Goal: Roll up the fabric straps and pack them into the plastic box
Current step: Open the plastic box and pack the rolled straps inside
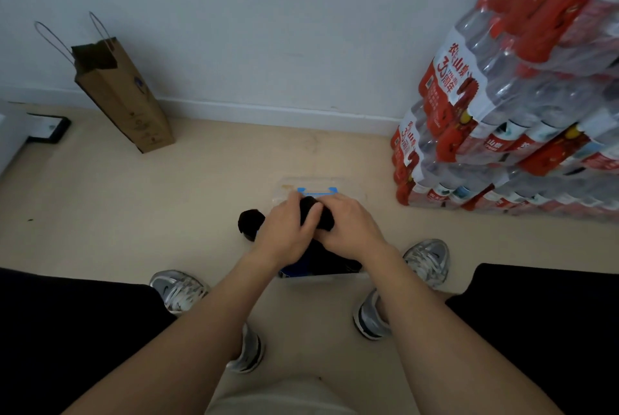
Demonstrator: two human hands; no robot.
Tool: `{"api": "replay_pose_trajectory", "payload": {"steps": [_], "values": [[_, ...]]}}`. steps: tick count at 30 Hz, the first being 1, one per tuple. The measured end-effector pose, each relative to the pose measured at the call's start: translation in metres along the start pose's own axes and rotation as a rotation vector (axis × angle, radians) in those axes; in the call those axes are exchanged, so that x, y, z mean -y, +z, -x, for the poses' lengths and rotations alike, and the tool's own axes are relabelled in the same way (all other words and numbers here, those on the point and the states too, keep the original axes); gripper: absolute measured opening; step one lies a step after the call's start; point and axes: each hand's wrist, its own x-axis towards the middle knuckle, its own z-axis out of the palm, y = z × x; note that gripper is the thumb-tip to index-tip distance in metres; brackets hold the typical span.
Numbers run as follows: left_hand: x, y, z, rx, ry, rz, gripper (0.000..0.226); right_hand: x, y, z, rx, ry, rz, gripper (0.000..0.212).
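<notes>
Both hands meet over the floor and grip one black fabric strap (318,215), bunched into a roll between them. My left hand (284,230) wraps its left side and my right hand (351,227) covers its right side. More black fabric (321,260) hangs or lies below the hands. A second dark roll (250,219) sits on the floor just left of my left hand. The clear plastic box (351,188) with a blue clip lies behind the hands; a blue-edged clear part (288,275) shows below them.
Stacked shrink-wrapped packs of water bottles (502,120) rise at the right. A brown paper bag (124,96) leans on the wall at the left, with a dark flat object (50,128) beside it. My grey sneakers (428,262) and knees flank the work spot.
</notes>
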Motion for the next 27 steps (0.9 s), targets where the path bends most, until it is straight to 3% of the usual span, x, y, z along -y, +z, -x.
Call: {"api": "replay_pose_trajectory", "payload": {"steps": [2, 4, 7, 9, 13, 16, 19, 23, 27], "values": [[0.01, 0.005, 0.005, 0.139, 0.043, -0.083, 0.04, -0.017, -0.004, 0.006, 0.009, 0.103, -0.012, 0.055], [0.024, 0.011, 0.013, 0.308, 0.144, -0.344, 0.043, -0.036, -0.006, 0.011, 0.016, 0.199, -0.038, 0.056], [0.041, 0.024, 0.025, 0.586, 0.233, -0.611, 0.063, -0.058, -0.004, 0.02, 0.028, 0.239, -0.049, 0.05], [0.046, 0.035, 0.029, 0.67, 0.243, -0.686, 0.069, -0.064, 0.0, 0.022, 0.032, 0.255, -0.073, 0.048], [0.046, 0.046, 0.027, 0.679, 0.269, -0.794, 0.071, -0.063, 0.011, 0.014, 0.014, 0.241, -0.074, 0.045], [0.047, 0.044, 0.019, 0.693, 0.276, -0.779, 0.071, -0.061, 0.019, 0.005, 0.037, 0.211, 0.079, 0.042], [0.048, 0.042, 0.014, 0.72, 0.271, -0.75, 0.071, -0.06, 0.034, -0.006, 0.203, 0.241, 0.248, 0.039], [0.043, 0.036, 0.01, 0.749, 0.254, -0.702, 0.073, -0.058, 0.046, -0.019, 0.366, 0.292, 0.122, 0.033], [0.04, 0.032, 0.011, 0.748, 0.259, -0.688, 0.074, -0.058, 0.051, -0.03, 0.468, 0.354, 0.187, 0.027]]}}
